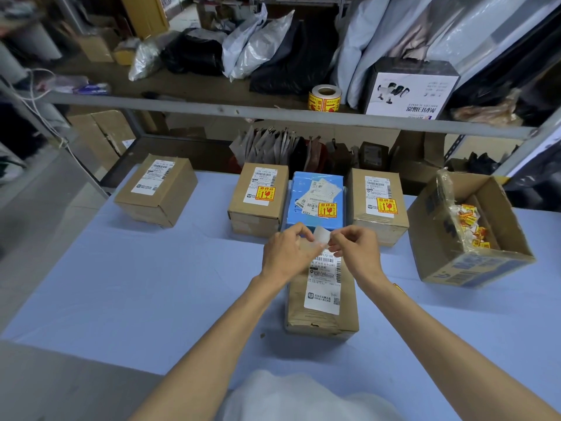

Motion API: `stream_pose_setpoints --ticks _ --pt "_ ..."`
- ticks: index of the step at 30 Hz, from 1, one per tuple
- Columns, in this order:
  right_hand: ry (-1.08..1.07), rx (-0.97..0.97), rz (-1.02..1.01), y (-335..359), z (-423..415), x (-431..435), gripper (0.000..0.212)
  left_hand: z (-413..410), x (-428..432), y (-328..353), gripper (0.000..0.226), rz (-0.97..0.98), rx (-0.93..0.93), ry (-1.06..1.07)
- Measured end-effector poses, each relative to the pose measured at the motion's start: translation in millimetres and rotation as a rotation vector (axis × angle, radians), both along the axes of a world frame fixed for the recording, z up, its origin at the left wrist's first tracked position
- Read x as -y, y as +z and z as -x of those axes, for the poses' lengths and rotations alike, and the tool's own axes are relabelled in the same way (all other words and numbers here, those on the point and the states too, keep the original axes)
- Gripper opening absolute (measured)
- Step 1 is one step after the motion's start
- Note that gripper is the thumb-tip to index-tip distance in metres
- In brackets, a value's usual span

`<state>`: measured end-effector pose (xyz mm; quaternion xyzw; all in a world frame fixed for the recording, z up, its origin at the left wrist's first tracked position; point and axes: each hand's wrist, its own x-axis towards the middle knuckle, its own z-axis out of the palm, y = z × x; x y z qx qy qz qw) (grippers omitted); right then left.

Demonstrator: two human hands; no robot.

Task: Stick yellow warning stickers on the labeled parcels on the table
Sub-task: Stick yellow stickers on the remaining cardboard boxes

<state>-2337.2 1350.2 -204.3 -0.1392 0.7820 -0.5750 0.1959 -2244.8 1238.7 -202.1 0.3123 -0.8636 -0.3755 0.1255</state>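
While the table [151,284] spreads its pale blue cover on all sides of the near parcel [321,317], the open carton [473,262] stands to that parcel's right and holds loose yellow scraps. Beyond the near parcel stand the blue parcel [303,180] and two brown parcels [258,208], one on each side of it, and each of the three bears a yellow warning sticker on its label. Far to the near parcel's left and beyond it, the fourth parcel [158,189] carries a label with no yellow on it.

Above the far end of the near parcel, the left hand [285,253] and right hand [355,250] are drawn close together. Both pinch the pale slip [321,237] at its opposite edges, probably a sticker coming off its backing.

From here the slip may curl and stick to a finger or to itself. Pressed down carelessly, it could also cover the barcode on the shipping label [323,287] or land crooked.

The near parcel's long axis runs away from the person, and its label lies along it with the barcode end farthest off. The slip's long axis runs across that, left to right, with its blank side towards the camera. I cannot tell which way its print faces.
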Motion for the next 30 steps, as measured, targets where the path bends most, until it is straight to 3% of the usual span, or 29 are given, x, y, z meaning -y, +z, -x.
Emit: stream_pose_setpoints --ticks 3,7,11,15,23,30 --pt "0.0 -0.008 -0.009 2 -3 1 0.013 1 -4 -1 0.036 0.142 0.031 -0.059" --pt "0.056 0.015 0.001 4 -3 0 0.013 3 -5 -2 0.018 0.143 0.035 -0.041" --pt "0.081 -0.001 0.035 1 -2 -3 0.012 6 3 -5 0.013 -0.171 -0.023 0.082" --pt "0.057 -0.037 -0.04 -2 1 -4 0.011 3 7 -4 0.014 -0.411 -0.084 0.044" --pt "-0.057 0.127 0.09 0 0 -8 0.03 -1 3 -15 0.023 -0.5 -0.117 0.055" --pt "-0.238 0.141 0.107 -5 -13 -14 0.031 -8 -18 -17 0.029 -0.565 0.0 0.019"
